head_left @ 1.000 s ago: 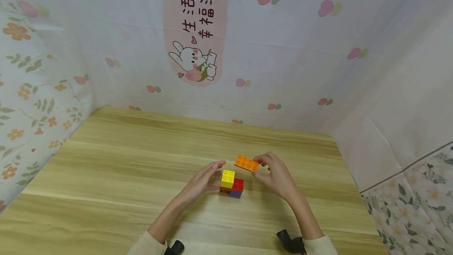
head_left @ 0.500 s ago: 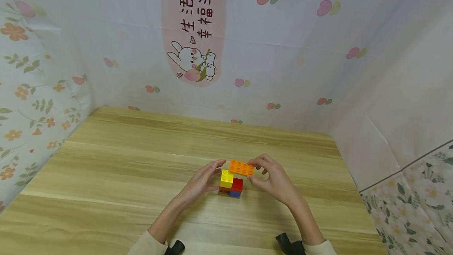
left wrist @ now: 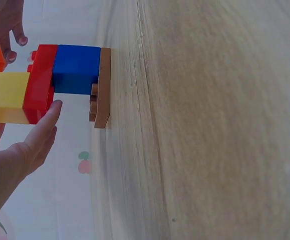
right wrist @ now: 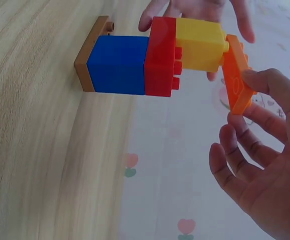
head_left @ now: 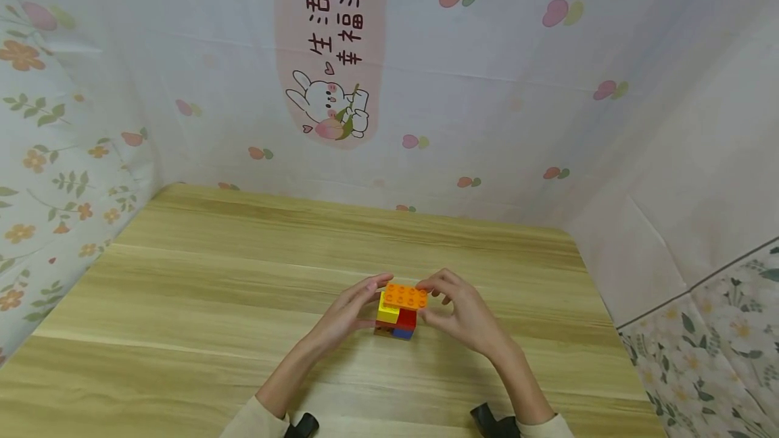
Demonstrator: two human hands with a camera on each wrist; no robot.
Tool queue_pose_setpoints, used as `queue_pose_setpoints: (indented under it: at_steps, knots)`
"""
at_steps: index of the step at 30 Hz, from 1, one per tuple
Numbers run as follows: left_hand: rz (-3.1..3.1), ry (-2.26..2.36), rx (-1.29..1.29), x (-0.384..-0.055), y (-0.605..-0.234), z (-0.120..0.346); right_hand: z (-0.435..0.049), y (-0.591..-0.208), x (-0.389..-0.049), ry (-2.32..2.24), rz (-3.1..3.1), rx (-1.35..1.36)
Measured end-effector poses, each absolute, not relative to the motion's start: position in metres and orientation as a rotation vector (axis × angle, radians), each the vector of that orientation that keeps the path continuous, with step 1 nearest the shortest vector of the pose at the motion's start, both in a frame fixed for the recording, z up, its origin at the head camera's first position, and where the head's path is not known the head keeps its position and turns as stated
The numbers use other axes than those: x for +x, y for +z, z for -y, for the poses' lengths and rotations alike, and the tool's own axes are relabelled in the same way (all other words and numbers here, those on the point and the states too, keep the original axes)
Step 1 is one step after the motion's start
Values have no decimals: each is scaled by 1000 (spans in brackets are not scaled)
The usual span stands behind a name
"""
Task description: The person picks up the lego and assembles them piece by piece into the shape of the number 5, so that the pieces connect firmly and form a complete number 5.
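A small stack of toy building bricks stands upright on the table: a flat brown brick at the base, then a blue brick, a red brick and a yellow brick. The flat orange brick lies over the yellow one and juts out to the right above the red one. In the right wrist view it is slightly tilted against the yellow studs. My right hand pinches its right end between thumb and fingers. My left hand is beside the stack's left side, fingers extended; whether it touches is unclear.
The wooden table spreads around the stack. A patterned cloth hangs behind it and along the sides. Black wrist mounts sit at both cuffs.
My right hand has brought the orange brick left and down, from beside the stack onto the yellow brick. The left hand has stayed nearly still.
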State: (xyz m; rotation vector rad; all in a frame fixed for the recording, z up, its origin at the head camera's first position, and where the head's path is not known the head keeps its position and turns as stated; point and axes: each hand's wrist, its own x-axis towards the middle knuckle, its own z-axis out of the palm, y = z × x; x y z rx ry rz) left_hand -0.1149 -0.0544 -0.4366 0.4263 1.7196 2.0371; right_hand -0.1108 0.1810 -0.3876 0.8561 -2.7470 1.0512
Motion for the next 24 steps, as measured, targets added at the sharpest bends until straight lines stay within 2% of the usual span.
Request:
queue_pose_setpoints:
  at_steps: [24]
  knots:
    - [-1673,2075,490,-115,-438,53,-176,-387,-110,1024,2720,955]
